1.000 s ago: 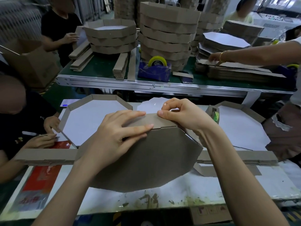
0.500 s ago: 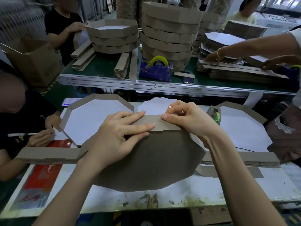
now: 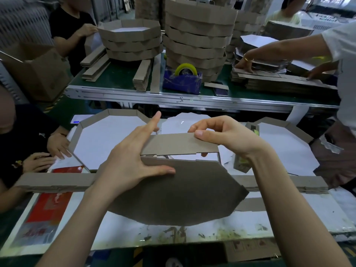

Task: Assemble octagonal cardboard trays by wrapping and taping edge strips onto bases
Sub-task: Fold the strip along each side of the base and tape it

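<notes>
Head view: your left hand (image 3: 133, 160) is open with its fingers spread, and the thumb presses flat on the brown octagonal cardboard base (image 3: 179, 191). The base stands tilted on the white counter (image 3: 192, 230). Your right hand (image 3: 225, 135) pinches the brown cardboard edge strip (image 3: 177, 144) between thumb and curled fingers, just above the base's top edge.

A brown octagonal base (image 3: 173, 191) stands tilted on the table, a notched edge strip (image 3: 179, 144) along its top edge.

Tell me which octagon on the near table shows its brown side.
The middle base, under the left hand. The left tray and right tray show white insides.
</notes>
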Available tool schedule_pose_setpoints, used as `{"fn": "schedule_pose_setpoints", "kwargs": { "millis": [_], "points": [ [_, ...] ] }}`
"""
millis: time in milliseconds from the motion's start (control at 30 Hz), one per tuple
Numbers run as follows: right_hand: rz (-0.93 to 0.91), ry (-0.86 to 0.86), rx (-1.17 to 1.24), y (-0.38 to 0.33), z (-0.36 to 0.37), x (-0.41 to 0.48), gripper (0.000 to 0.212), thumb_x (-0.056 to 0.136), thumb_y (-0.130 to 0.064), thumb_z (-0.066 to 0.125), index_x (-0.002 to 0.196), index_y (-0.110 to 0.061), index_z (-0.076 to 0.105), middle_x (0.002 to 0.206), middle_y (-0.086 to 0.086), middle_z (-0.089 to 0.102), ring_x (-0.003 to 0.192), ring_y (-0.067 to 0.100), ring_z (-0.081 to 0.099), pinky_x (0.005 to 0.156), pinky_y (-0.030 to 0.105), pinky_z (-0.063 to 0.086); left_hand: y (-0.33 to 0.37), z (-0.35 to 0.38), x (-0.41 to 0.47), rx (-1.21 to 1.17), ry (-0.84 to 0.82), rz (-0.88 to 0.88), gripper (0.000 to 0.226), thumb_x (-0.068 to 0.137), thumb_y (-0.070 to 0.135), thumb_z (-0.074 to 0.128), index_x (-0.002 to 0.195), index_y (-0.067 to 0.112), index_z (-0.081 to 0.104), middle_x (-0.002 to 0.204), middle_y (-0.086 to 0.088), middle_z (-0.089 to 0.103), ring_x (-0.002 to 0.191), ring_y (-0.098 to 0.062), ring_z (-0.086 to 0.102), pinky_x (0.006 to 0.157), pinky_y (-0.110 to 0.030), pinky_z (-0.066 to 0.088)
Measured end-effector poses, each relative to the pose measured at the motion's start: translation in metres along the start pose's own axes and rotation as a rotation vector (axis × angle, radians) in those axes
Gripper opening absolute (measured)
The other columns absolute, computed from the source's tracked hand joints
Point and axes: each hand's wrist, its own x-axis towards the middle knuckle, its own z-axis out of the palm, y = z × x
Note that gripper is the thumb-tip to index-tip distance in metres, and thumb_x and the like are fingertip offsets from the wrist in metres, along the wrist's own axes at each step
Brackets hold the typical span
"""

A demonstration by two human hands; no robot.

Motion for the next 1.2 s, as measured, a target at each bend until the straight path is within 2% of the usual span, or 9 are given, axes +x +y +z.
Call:
{"fn": "schedule_pose_setpoints", "kwargs": {
  "millis": [133, 267, 433, 600, 700, 800, 967, 1133, 1200],
  "points": [
    [-0.004, -0.045, -0.119, 0.002, 0.002, 0.004, 0.03, 0.077, -0.046, 0.068, 0.084, -0.017, 0.072, 0.101, -0.01, 0.072, 0.1, 0.019, 0.068, 0.09, 0.035, 0.054, -0.001, -0.003, -0.004, 0.008, 0.02, 0.012, 0.101, 0.059, 0.094, 0.049, 0.146, 0.059, 0.011, 0.119, 0.051, 0.032, 0.108, 0.01, 0.038, 0.083, -0.029, 0.044],
    [0.047, -0.078, -0.081, 0.005, 0.008, 0.006, 0.025, 0.078, -0.045, 0.068, 0.084, -0.021, 0.072, 0.1, -0.004, 0.071, 0.088, 0.016, 0.067, 0.083, 0.03, 0.052, -0.001, -0.005, -0.008, 0.015, 0.039, 0.03, 0.092, 0.063, 0.092, 0.049, 0.143, 0.062, 0.016, 0.12, 0.046, 0.037, 0.108, 0.011, 0.038, 0.084, -0.026, 0.043],
    [0.008, -0.076, -0.08, 0.005, 0.008, 0.006, 0.023, 0.078, -0.047, 0.068, 0.082, -0.024, 0.071, 0.098, -0.008, 0.069, 0.095, 0.028, 0.066, 0.089, 0.039, 0.053, -0.002, -0.003, -0.011, 0.023, 0.056, 0.01, 0.087, 0.065, 0.089, 0.049, 0.142, 0.061, 0.019, 0.129, 0.024, 0.049, 0.114, 0.003, 0.043, 0.089, -0.029, 0.046],
    [-0.015, -0.056, -0.062, 0.006, 0.013, 0.009, 0.023, 0.08, -0.043, 0.068, 0.088, -0.021, 0.072, 0.097, -0.014, 0.068, 0.084, 0.009, 0.064, 0.074, 0.017, 0.049, -0.006, -0.002, -0.012, 0.047, 0.067, 0.034, 0.082, 0.069, 0.087, 0.047, 0.142, 0.061, 0.022, 0.132, 0.019, 0.049, 0.118, -0.004, 0.045, 0.09, -0.034, 0.048],
    [-0.013, -0.058, -0.018, 0.008, 0.015, 0.01, 0.026, 0.081, -0.039, 0.068, 0.092, -0.016, 0.072, 0.102, -0.009, 0.068, 0.083, 0.01, 0.064, 0.072, 0.017, 0.049, -0.009, -0.003, -0.012, 0.058, 0.079, 0.046, 0.078, 0.07, 0.086, 0.048, 0.141, 0.063, 0.023, 0.133, 0.019, 0.049, 0.118, -0.001, 0.044, 0.09, -0.034, 0.048],
    [-0.011, -0.062, -0.049, 0.007, 0.016, 0.011, 0.03, 0.08, -0.042, 0.067, 0.094, -0.016, 0.072, 0.105, -0.009, 0.068, 0.084, 0.009, 0.063, 0.073, 0.017, 0.048, -0.009, -0.004, -0.013, 0.074, 0.104, 0.063, 0.065, 0.075, 0.082, 0.048, 0.136, 0.065, 0.031, 0.132, 0.029, 0.044, 0.117, 0.005, 0.04, 0.089, -0.032, 0.047],
    [0.027, -0.03, -0.067, 0.008, 0.013, 0.007, 0.03, 0.078, -0.043, 0.068, 0.091, -0.017, 0.072, 0.102, -0.014, 0.068, 0.082, 0.008, 0.064, 0.074, 0.016, 0.048, 0.0, -0.006, -0.01, 0.139, 0.06, 0.178, 0.042, 0.086, 0.062, 0.051, 0.127, 0.052, 0.051, 0.141, 0.018, 0.047, 0.129, -0.014, 0.044, 0.1, -0.038, 0.036],
    [0.083, 0.041, -0.146, 0.007, 0.008, 0.004, 0.035, 0.081, -0.046, 0.069, 0.095, -0.014, 0.073, 0.099, -0.011, 0.071, 0.081, 0.011, 0.067, 0.078, 0.028, 0.051, 0.012, -0.005, 0.0, 0.149, 0.026, 0.198, 0.033, 0.091, 0.052, 0.046, 0.123, 0.047, 0.056, 0.129, 0.007, 0.062, 0.116, -0.019, 0.055, 0.092, -0.039, 0.045],
    [0.101, 0.106, -0.217, 0.006, 0.009, 0.003, 0.025, 0.087, -0.042, 0.069, 0.096, -0.018, 0.073, 0.099, -0.005, 0.073, 0.08, 0.019, 0.068, 0.078, 0.036, 0.053, 0.016, -0.003, 0.005, 0.108, 0.016, 0.172, 0.032, 0.091, 0.05, 0.046, 0.12, 0.045, 0.058, 0.126, 0.006, 0.064, 0.111, -0.021, 0.057, 0.089, -0.041, 0.048]
  ]
}}
